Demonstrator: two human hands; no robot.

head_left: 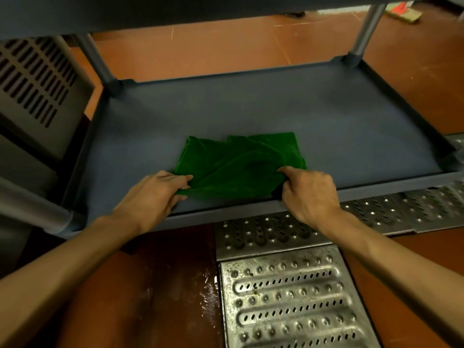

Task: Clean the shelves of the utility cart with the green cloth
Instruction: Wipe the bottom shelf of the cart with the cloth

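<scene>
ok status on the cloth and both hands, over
Left hand pinching green cloth at its near left corner. Right hand gripping its near right edge. Cloth rumpled on lower shelf. Upper shelf overhangs above.

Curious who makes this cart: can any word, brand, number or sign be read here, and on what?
None readable. The cart shelf, green cloth, metal floor grate and vented panel bear no visible lettering; the object on the floor at top right is too blurred to tell.

Near corners of green cloth (238,163) beneath left hand (153,194) and right hand (311,194); upper shelf (150,16) partly off-frame.
</scene>
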